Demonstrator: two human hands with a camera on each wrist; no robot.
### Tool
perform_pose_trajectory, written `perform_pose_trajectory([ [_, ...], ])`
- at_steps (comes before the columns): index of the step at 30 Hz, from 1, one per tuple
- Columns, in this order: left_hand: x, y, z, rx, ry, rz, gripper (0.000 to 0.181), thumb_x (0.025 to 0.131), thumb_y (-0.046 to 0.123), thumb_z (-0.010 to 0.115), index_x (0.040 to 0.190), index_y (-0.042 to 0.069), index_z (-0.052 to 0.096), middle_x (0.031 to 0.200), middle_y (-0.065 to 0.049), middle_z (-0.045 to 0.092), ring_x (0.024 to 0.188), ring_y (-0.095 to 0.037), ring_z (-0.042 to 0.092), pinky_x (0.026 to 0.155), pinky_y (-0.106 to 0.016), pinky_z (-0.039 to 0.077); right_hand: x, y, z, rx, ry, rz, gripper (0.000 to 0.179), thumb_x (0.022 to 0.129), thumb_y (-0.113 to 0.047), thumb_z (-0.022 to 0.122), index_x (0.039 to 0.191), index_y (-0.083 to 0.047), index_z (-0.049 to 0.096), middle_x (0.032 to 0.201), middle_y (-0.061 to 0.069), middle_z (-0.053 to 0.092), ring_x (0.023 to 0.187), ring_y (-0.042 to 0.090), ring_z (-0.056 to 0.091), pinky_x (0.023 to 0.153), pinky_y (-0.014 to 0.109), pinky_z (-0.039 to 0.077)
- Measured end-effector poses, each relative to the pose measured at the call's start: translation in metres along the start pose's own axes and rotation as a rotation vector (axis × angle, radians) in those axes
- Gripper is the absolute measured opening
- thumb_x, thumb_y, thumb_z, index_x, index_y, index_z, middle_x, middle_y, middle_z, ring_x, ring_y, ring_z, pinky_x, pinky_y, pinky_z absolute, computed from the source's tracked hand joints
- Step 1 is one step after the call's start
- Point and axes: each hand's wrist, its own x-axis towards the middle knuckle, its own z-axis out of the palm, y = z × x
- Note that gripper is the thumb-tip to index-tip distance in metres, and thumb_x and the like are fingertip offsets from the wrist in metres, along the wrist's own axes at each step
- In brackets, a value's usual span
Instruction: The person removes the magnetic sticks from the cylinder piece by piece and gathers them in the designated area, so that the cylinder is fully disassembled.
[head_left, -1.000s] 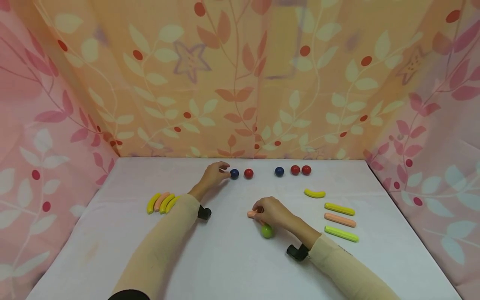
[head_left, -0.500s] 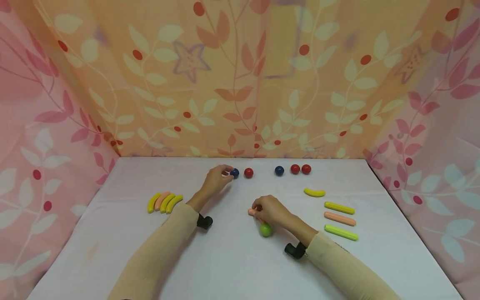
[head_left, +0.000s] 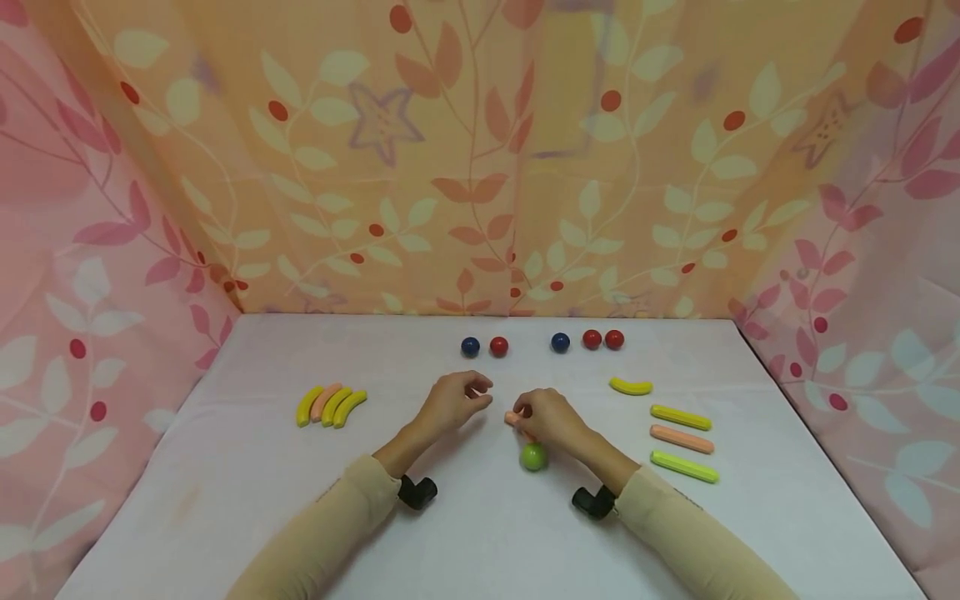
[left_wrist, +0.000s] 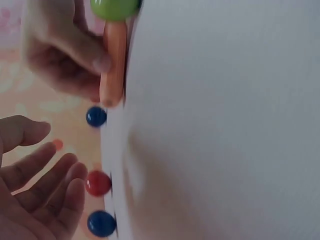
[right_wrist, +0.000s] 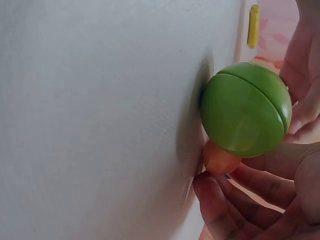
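Note:
My right hand (head_left: 553, 419) pinches a salmon-coloured ridged stick (left_wrist: 116, 65) low over the white tabletop, thumb along its side. A green ball (right_wrist: 245, 110), with a groove around it, sits against the stick's near end. To the left, my left hand (head_left: 453, 400) hovers over the table with loosely curved fingers and nothing in them. Its fingertips (head_left: 483, 400) point toward the stick's far end, a small gap away. Beyond this hand stand a blue ball (head_left: 470, 346) and a red ball (head_left: 498, 346).
Yellow and salmon banana-shaped pieces (head_left: 325, 406) lie at left. Another blue ball (head_left: 560, 342) and two red balls (head_left: 603, 339) stand at the back. At right lie a yellow curved piece (head_left: 631, 386) and yellow, salmon and green sticks (head_left: 684, 466). Floral cloth (head_left: 480, 167) surrounds the table.
My left hand has left the back blue ball and come nearer, toward my right hand. The blue ball stays in place. My right hand still holds the stick, almost unmoved.

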Motion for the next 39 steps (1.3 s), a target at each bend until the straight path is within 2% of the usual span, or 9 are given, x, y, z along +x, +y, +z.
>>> perform_pose_trajectory([
  [4,-0.013,0.008,0.010,0.014,-0.116,-0.016,0.019,0.089,0.020,0.070,0.105,0.009,0.071,0.097,-0.002,0.072,0.088,-0.015,0.064,0.075,-0.029,0.052,0.000,0.000,-0.001,0.015,0.006,-0.005,0.013,0.085,-0.014,0.074,0.096,-0.006,0.073,0.075,0.001,0.063,0.066,0.013,0.053,0.059,0.024,0.043],
  [7,-0.020,0.012,0.018,0.021,-0.167,-0.014,0.017,0.088,0.021,0.071,0.100,0.010,0.072,0.090,-0.001,0.072,0.083,-0.012,0.062,0.072,-0.026,0.048,0.000,0.002,-0.001,0.025,0.022,-0.013,0.012,0.085,-0.012,0.073,0.094,-0.004,0.073,0.071,0.001,0.062,0.061,0.012,0.053,0.055,0.023,0.042],
  [12,-0.028,0.015,0.028,0.014,-0.181,0.005,0.014,0.085,0.020,0.072,0.095,0.009,0.073,0.084,0.000,0.072,0.077,-0.010,0.062,0.070,-0.025,0.047,-0.001,0.003,0.000,0.039,0.074,0.027,0.014,0.088,-0.015,0.071,0.093,-0.003,0.071,0.063,0.001,0.062,0.056,0.011,0.054,0.053,0.022,0.042],
  [17,-0.031,0.019,0.035,0.014,-0.185,-0.011,0.021,0.084,0.029,0.075,0.095,0.011,0.073,0.085,0.001,0.073,0.079,-0.011,0.062,0.072,-0.028,0.047,-0.003,0.004,0.001,0.077,0.113,0.071,0.018,0.089,-0.015,0.070,0.098,0.001,0.070,0.057,0.003,0.063,0.053,0.011,0.055,0.052,0.022,0.042],
  [22,-0.033,0.023,0.039,0.048,-0.172,0.003,0.025,0.079,0.034,0.079,0.092,0.013,0.073,0.083,0.002,0.073,0.079,-0.011,0.063,0.069,-0.026,0.048,-0.005,0.004,-0.003,0.053,0.119,0.053,0.020,0.089,-0.018,0.070,0.101,-0.002,0.070,0.070,0.004,0.066,0.063,0.014,0.057,0.058,0.025,0.046],
  [26,-0.034,0.024,0.040,0.070,-0.158,0.027,0.023,0.078,0.033,0.080,0.089,0.014,0.074,0.083,0.003,0.073,0.077,-0.010,0.064,0.068,-0.023,0.047,-0.003,0.010,-0.011,0.013,0.106,-0.092,0.019,0.088,-0.015,0.070,0.104,-0.005,0.072,0.093,0.006,0.069,0.088,0.021,0.063,0.079,0.038,0.053],
  [30,-0.033,0.024,0.040,0.057,-0.175,0.039,0.021,0.079,0.030,0.080,0.090,0.012,0.075,0.083,0.004,0.073,0.076,-0.007,0.062,0.067,-0.022,0.047,-0.002,0.018,-0.020,-0.017,0.005,-0.304,0.023,0.087,-0.009,0.069,0.110,-0.004,0.071,0.111,0.008,0.070,0.110,0.028,0.062,0.099,0.049,0.048],
  [35,-0.032,0.021,0.037,0.012,-0.207,0.013,0.021,0.079,0.028,0.080,0.089,0.010,0.075,0.083,0.003,0.074,0.077,-0.006,0.061,0.070,-0.024,0.048,-0.004,0.026,-0.027,-0.062,-0.130,-0.438,0.035,0.084,-0.012,0.075,0.117,-0.004,0.069,0.123,0.009,0.066,0.119,0.030,0.059,0.104,0.050,0.045],
  [39,-0.031,0.015,0.032,-0.011,-0.222,-0.020,0.023,0.078,0.027,0.080,0.092,0.010,0.076,0.087,0.002,0.075,0.081,-0.008,0.063,0.073,-0.025,0.049,-0.005,0.028,-0.024,-0.120,-0.169,-0.509,0.031,0.086,-0.016,0.074,0.116,-0.005,0.071,0.121,0.006,0.068,0.116,0.026,0.061,0.103,0.046,0.047],
])
